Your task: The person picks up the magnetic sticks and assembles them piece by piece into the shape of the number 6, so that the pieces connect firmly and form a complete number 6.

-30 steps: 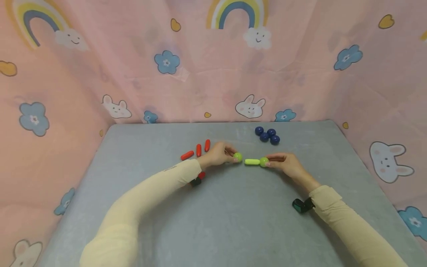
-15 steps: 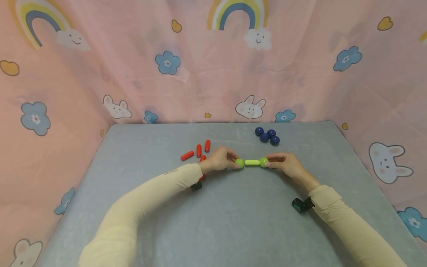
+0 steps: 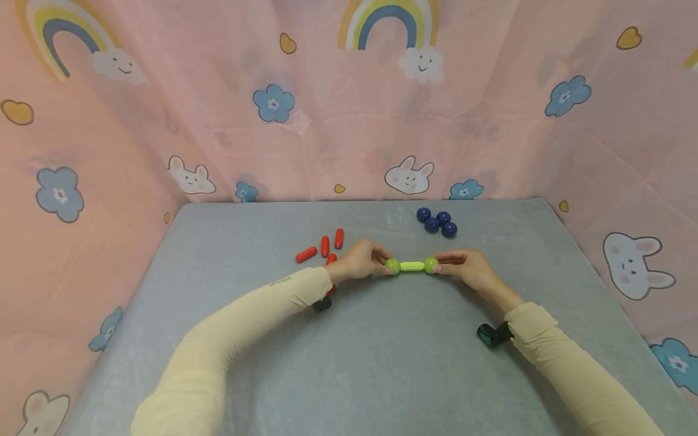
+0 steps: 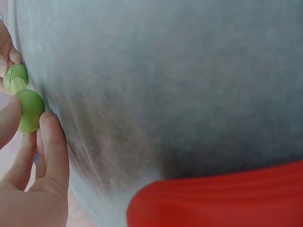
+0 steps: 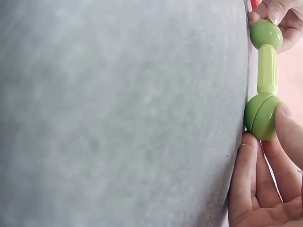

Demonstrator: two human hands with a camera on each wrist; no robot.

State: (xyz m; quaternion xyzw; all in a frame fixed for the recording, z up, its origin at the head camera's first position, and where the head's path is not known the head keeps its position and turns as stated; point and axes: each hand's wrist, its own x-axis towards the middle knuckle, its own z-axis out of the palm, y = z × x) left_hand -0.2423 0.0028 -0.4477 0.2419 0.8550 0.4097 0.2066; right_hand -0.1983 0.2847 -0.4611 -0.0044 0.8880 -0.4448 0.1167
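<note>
A light green ridged rod lies between two green balls on the table, forming a dumbbell shape. Thumb and fingertips of my left hand pinch the left ball. On the other side, my right hand pinches the right ball. In the right wrist view the rod meets both the near ball and the far ball. A large red rod fills the lower right of the left wrist view.
Several red rods lie to the left of my left hand, some partly hidden by its wrist. Several dark blue balls cluster near the back edge of the grey table. A pink patterned curtain surrounds the table.
My left hand has brought its ball slightly toward me and right, against the rod's left end, closing the earlier gap. The right hand has stayed in place.
</note>
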